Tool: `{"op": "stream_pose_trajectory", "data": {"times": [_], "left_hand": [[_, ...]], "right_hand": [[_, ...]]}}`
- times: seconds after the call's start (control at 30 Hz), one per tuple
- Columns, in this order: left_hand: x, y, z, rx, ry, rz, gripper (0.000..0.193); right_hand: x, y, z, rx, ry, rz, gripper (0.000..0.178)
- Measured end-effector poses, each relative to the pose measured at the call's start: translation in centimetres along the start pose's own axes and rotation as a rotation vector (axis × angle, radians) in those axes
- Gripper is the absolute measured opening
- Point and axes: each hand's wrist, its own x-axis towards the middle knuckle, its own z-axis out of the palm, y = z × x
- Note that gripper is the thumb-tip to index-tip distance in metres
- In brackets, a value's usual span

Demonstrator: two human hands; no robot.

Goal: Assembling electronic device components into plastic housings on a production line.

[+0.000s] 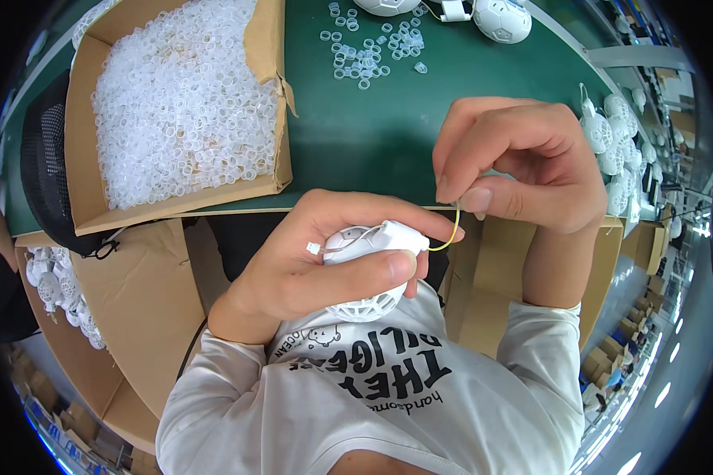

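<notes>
My left hand (pixel 309 261) is wrapped round a white ball-shaped plastic housing (pixel 368 305) with a lattice lower half, held in front of my chest. A white cable with a small white connector (pixel 314 248) hangs over its left side. From the housing's white neck (pixel 404 237) a thin yellow cord (pixel 449 242) curves up to the right. My right hand (pixel 523 162) pinches the upper end of this cord between thumb and forefinger. Whatever else sits in that pinch is too small to tell.
A cardboard box (pixel 281 170) of small clear plastic rings stands left on the green table (pixel 348 150). Loose rings (pixel 364 63) lie beyond my hands. White ball housings are at the table's far edge (pixel 503 21), its right side (pixel 618 150) and in a carton (pixel 55 289) lower left.
</notes>
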Motion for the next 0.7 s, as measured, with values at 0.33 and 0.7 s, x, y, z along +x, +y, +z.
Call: {"op": "stream_pose_trajectory", "data": {"times": [0.33, 0.7], "left_hand": [[1.1, -0.4, 0.3, -0.041, 0.088, 0.038, 0.038], [1.5, -1.6, 0.9, -0.111, 0.099, 0.2, 0.042]], "right_hand": [[-0.8, -1.9, -2.3, -0.291, -0.075, 0.013, 0.015], [-0.8, -4.0, 2.0, -0.785, 0.346, -0.345, 0.017]]}}
